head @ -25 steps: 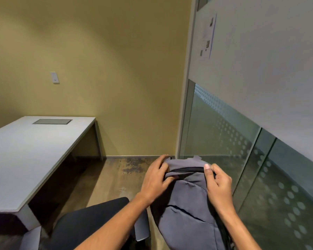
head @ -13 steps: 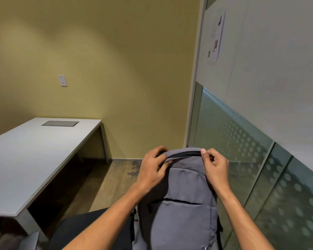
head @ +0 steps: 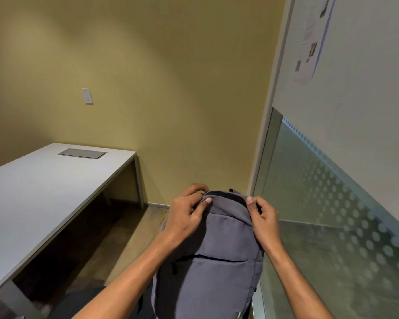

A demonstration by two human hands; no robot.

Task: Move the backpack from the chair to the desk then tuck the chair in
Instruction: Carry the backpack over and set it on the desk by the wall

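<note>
A grey backpack (head: 217,261) hangs upright in front of me at the bottom centre, held up in the air. My left hand (head: 187,215) grips its top left corner and my right hand (head: 263,217) grips its top right corner. The white desk (head: 32,192) stretches along the left side, with a grey cable hatch (head: 82,153) set into its far end. Only a dark sliver of the chair (head: 145,305) shows at the bottom edge, behind my left forearm.
A yellow wall (head: 159,88) with a white switch (head: 87,96) closes the far side. A frosted glass partition (head: 332,215) with a dot pattern runs along the right, close to the backpack. Wooden floor (head: 134,238) lies between desk and partition.
Both hands have lifted the backpack up off the chair, and it now hangs higher and more centred. The chair seat has dropped almost out of view.
</note>
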